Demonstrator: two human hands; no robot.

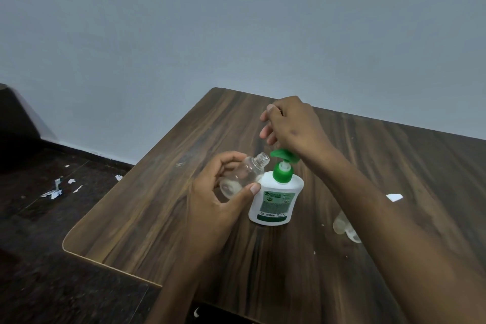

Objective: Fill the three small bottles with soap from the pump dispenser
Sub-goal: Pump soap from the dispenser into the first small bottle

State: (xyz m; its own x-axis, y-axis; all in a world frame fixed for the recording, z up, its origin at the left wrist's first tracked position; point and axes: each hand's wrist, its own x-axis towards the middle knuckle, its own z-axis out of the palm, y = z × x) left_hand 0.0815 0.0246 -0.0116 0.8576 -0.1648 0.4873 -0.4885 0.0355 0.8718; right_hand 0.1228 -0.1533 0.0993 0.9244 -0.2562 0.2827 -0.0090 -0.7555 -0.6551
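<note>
Both forearms reach in from the bottom edge over the wooden table (163,208). The left hand (218,192) curls its fingers and thumb round one clear small bottle (243,175), uncapped and tilted with its open neck just beside the green nozzle. One white pump dispenser (276,197) stands upright on the table, touching that bottle. The right hand (292,126) rests over the green pump head (285,156), fingers loosely bent and spread, gripping nothing visible. Behind the right forearm lie more clear bottles (342,225), blurred; their count cannot be told.
</note>
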